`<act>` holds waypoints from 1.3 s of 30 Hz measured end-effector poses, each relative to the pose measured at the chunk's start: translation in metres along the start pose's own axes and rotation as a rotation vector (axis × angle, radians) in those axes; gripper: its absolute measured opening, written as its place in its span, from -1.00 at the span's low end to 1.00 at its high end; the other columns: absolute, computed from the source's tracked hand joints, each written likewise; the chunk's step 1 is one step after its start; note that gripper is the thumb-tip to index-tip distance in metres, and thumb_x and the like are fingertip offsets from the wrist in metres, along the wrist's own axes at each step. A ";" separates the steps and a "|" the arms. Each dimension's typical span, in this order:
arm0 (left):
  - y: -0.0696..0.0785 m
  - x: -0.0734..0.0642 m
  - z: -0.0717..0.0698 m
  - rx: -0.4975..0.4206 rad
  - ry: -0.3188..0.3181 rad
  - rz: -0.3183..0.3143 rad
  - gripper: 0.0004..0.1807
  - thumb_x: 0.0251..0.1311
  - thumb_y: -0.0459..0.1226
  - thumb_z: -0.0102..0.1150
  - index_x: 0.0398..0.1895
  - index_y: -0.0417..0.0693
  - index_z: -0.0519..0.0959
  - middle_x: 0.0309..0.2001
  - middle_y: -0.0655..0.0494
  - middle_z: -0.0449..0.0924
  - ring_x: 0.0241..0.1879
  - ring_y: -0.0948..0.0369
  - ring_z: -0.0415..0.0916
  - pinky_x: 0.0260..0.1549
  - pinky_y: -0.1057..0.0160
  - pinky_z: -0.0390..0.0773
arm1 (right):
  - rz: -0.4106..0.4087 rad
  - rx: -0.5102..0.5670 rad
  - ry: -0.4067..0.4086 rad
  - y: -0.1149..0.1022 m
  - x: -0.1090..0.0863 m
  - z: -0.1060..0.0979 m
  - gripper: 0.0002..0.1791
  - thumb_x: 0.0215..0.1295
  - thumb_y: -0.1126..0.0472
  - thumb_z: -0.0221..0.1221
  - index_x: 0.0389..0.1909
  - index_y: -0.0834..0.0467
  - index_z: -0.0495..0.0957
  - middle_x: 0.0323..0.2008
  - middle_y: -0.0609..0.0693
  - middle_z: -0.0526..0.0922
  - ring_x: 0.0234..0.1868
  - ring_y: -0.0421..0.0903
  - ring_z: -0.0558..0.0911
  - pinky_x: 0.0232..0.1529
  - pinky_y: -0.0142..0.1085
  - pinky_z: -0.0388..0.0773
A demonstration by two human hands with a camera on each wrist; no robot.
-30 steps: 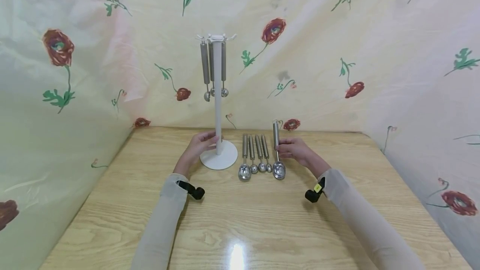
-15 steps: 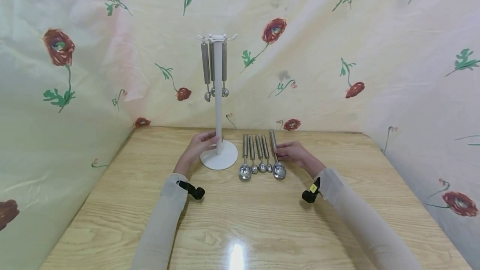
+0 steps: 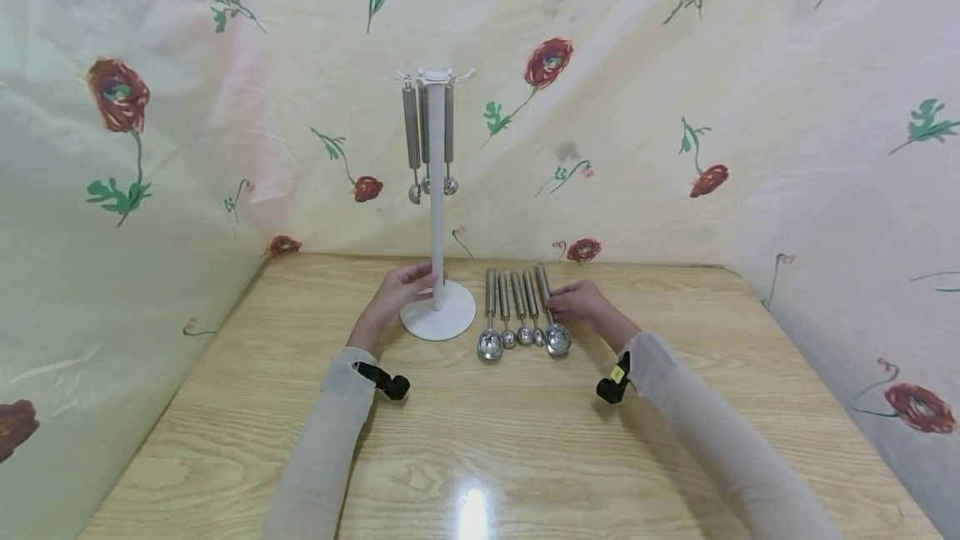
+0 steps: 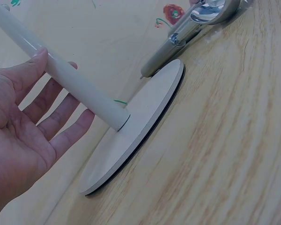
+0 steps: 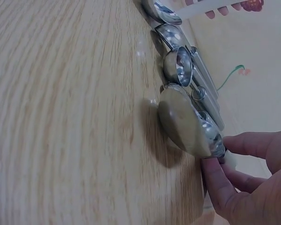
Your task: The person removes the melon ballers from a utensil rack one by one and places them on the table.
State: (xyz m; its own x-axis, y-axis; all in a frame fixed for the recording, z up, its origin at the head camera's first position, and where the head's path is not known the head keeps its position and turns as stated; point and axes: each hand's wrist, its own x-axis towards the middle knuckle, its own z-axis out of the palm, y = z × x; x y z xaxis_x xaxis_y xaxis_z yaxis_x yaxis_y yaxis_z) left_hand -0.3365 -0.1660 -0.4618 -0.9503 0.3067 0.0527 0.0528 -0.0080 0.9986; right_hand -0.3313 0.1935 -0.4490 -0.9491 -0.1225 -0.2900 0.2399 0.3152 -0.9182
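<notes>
A white stand (image 3: 437, 215) with a round base rises left of the table's middle. Its pole is gripped low down by my left hand (image 3: 396, 297), thumb on one side and fingers behind, as the left wrist view shows. My right hand (image 3: 588, 305) pinches the handle of an ice cream scoop (image 3: 557, 340), whose oval bowl lies at the table surface. In the right wrist view the scoop's bowl (image 5: 178, 119) hides part of the grip. Left of it lies a row of smaller steel scoops (image 3: 524, 334) and one with a larger oval bowl (image 3: 490, 345).
Several steel scoops (image 3: 411, 127) hang by their handles from hooks at the stand's top. The wooden table (image 3: 450, 440) ends at a flowered cloth backdrop (image 3: 630, 148), which also covers both sides.
My right hand has moved slightly left and lowered the ice cream scoop's handle toward the row, its top end now nearer the other handles. My left hand has stayed on the pole.
</notes>
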 end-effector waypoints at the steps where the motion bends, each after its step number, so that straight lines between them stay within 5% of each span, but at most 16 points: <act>1: 0.000 0.000 0.000 0.002 0.001 0.002 -0.52 0.48 -0.23 0.14 0.37 -0.26 0.46 0.29 -0.36 0.51 0.30 -0.03 0.51 0.33 -0.11 0.55 | 0.003 -0.006 0.007 0.000 0.000 0.001 -0.49 0.40 0.43 0.19 0.27 0.61 0.34 -0.02 0.36 0.69 -0.35 -0.24 0.71 -0.10 -0.34 0.79; 10: -0.001 0.000 0.002 -0.001 0.013 0.018 -0.55 0.48 -0.25 0.14 0.33 -0.27 0.49 0.24 -0.31 0.57 0.23 0.05 0.56 0.29 -0.07 0.59 | 0.015 -0.058 0.071 -0.003 -0.002 0.006 -0.51 0.39 0.42 0.20 0.26 0.58 0.39 0.15 0.49 0.57 -0.38 -0.23 0.70 -0.11 -0.32 0.79; 22: 0.003 -0.001 0.001 0.003 0.016 -0.005 -0.53 0.48 -0.23 0.15 0.36 -0.25 0.47 0.29 -0.34 0.52 0.32 -0.07 0.49 0.32 -0.08 0.56 | -0.026 -0.062 0.114 0.003 -0.010 0.007 -0.57 0.44 0.36 0.18 0.18 0.58 0.43 -0.22 0.21 0.74 -0.39 -0.21 0.68 -0.21 -0.37 0.79; 34: 0.006 -0.002 0.005 0.073 0.003 0.018 -0.52 0.51 -0.22 0.09 0.38 -0.29 0.43 0.30 -0.33 0.52 0.33 -0.11 0.47 0.31 -0.09 0.56 | -0.038 -0.111 0.115 0.005 -0.013 0.007 -0.59 0.46 0.32 0.17 0.15 0.56 0.47 -0.16 0.28 0.73 -0.32 -0.16 0.71 -0.19 -0.33 0.79; 39: 0.008 -0.002 0.011 0.111 0.062 0.048 -0.60 0.50 -0.28 0.10 0.30 -0.26 0.53 0.20 -0.36 0.58 0.23 -0.09 0.57 0.20 -0.03 0.66 | -0.031 -0.090 0.110 0.004 -0.014 0.008 -0.59 0.45 0.33 0.17 0.16 0.57 0.46 -0.18 0.26 0.74 -0.35 -0.18 0.69 -0.18 -0.32 0.79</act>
State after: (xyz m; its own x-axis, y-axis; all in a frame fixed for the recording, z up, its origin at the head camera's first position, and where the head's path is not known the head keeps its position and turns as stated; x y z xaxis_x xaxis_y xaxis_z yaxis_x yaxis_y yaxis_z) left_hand -0.3308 -0.1563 -0.4541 -0.9629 0.2489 0.1046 0.1294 0.0853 0.9879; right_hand -0.3158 0.1889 -0.4510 -0.9736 -0.0307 -0.2262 0.1958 0.3970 -0.8967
